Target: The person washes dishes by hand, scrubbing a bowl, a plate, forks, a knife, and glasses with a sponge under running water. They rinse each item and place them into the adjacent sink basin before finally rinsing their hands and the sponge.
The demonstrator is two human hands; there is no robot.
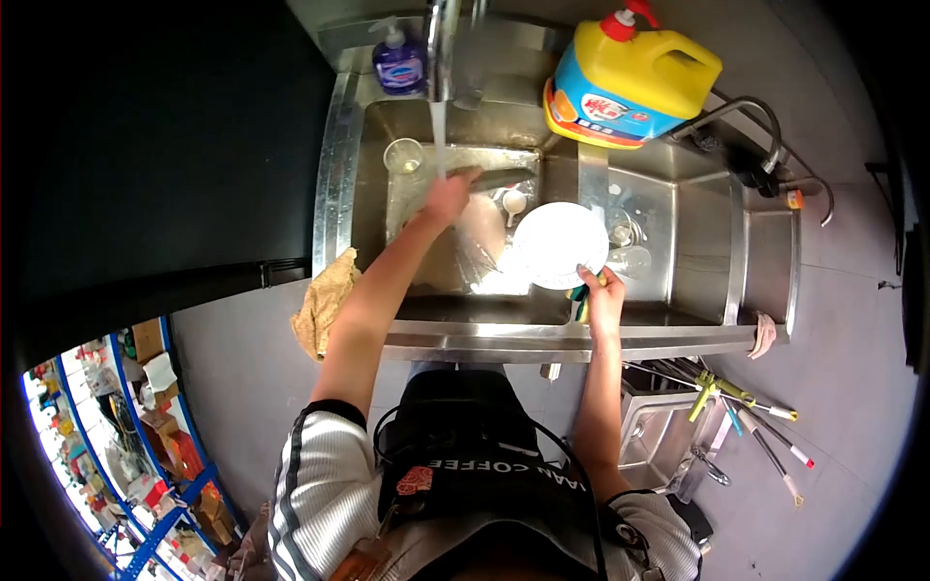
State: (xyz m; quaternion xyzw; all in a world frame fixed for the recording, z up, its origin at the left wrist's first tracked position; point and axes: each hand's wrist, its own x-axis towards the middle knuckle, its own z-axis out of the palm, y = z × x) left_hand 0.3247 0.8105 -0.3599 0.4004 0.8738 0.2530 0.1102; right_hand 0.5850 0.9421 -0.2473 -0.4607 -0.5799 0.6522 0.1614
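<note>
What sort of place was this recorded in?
Probably the washing-up area of a café or similar kitchen: there's a steel sink with several basins, a big yellow pump jug at its back, and the person's black apron reads COFFEE.

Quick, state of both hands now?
Left hand: blurred near the running water; grip can't be told.
Right hand: closed on the white plate, apparently with a sponge.
</note>
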